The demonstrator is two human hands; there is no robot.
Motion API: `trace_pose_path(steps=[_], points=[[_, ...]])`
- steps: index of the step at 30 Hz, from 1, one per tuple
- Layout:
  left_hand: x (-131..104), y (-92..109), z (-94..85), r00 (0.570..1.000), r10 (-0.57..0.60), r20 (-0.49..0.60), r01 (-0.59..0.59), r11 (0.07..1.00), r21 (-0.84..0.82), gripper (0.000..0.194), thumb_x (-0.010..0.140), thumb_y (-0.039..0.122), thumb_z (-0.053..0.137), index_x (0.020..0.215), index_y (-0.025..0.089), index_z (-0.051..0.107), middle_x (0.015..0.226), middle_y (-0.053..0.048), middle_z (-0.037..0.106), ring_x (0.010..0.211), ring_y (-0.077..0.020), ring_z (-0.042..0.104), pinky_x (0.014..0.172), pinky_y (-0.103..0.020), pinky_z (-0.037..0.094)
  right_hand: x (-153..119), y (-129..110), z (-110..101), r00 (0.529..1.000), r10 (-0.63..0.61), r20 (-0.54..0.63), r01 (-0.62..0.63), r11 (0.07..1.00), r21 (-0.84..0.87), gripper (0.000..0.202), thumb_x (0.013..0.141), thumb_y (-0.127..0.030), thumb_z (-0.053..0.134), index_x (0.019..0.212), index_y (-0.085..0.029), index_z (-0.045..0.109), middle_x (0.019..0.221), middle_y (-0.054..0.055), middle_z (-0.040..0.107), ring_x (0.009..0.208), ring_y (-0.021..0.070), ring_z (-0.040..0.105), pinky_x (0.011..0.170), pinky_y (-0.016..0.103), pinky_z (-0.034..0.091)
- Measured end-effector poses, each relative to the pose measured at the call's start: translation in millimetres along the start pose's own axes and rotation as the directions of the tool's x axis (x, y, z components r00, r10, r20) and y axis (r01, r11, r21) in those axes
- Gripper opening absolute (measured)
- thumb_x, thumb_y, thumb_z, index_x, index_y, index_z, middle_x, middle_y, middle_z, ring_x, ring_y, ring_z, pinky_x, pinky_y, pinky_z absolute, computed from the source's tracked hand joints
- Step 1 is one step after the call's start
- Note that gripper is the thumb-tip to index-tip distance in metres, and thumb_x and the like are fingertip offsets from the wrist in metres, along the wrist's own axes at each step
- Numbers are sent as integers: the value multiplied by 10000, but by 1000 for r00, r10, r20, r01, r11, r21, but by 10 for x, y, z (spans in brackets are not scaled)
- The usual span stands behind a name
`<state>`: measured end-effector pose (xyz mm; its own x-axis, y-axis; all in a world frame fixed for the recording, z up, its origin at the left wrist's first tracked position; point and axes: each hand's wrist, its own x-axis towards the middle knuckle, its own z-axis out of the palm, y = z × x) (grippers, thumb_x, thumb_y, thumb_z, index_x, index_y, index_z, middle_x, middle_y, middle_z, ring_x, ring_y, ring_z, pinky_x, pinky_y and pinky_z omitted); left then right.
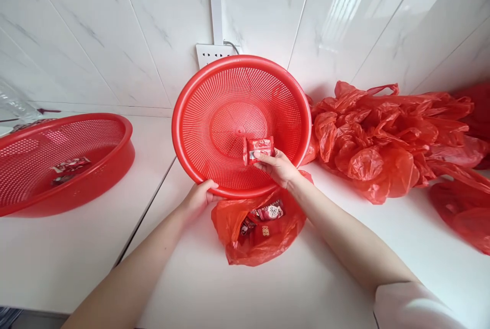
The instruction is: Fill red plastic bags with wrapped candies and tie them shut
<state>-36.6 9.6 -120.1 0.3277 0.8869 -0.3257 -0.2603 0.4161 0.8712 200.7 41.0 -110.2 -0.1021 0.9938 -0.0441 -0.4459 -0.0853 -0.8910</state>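
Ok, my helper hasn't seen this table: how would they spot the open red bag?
Find the tilted red basket by the wall sockets. The open bag sits just in front. Unlike the bags heaped rightward, its mouth gapes, showing wrapped items.

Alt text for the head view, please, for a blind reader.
The right hand holds red packaging over a tilted red mesh basket held by the left hand; an open red bag of packets lies in front.

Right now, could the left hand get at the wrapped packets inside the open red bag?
Probably yes: the packets show in the mouth of the bag, close by the left hand. But that hand grips the tilted basket and would likely need to let go first.
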Motion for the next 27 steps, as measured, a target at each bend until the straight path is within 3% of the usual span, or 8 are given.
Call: trace_pose_path(steps=[4, 11, 16, 21, 27], points=[[27, -20, -41, 1000, -10, 29, 9, 999, 43, 110, 694, 225, 562, 660, 128, 601, 752, -90, 704, 760, -270, 696, 734, -379, 534, 3, -41, -27, 995, -90, -36, 87, 993, -80, 348, 593, -294, 839, 886, -204, 675, 933, 8, 725, 827, 128, 651, 772, 251, 497], [21, -26, -52, 1000, 4, 19, -4, 999, 44, 88, 688, 205, 568, 642, 131, 584, 700, -61, 671, 757, -262, 694, 756, -391, 541, -45, -78, 22, 979, -201, 21, 202, 974, -106, 335, 599, -285, 834, 882, -186, 687, 916, 21, 719, 831, 152, 648, 868, 318, 487], [15, -13, -28, 1000, 12, 3, -13, 999, 34, 73, 671, 194, 581, 661, 126, 606, 716, -73, 687, 792, -275, 697, 799, -413, 542, -115, -101, 103, 968, -231, 100, 245, 956, -163, 340, 622, -307, 820, 906, -187, 677, 941, 23, 713, 858, 162, 641, 892, 333, 481], [25, -8, -12, 999, 21, 34, -22, 999, 41, 187, 685, 192, 565, 806, 98, 673, 827, -117, 726, 850, -294, 696, 808, -414, 543, -186, -168, 156, 949, -256, 185, 299, 917, -265, 325, 637, -317, 815, 896, -176, 677, 899, 28, 718, 834, 175, 649, 847, 328, 501], [15, 0, 2, 998, 13, 54, -16, 998, 59, 169, 697, 206, 547, 764, 97, 657, 827, -111, 724, 813, -282, 700, 777, -393, 546, -323, -420, 161, 911, -259, 320, 381, 824, -419, 317, 665, -300, 805, 902, -147, 660, 864, 39, 710, 796, 182, 655, 798, 332, 533]])
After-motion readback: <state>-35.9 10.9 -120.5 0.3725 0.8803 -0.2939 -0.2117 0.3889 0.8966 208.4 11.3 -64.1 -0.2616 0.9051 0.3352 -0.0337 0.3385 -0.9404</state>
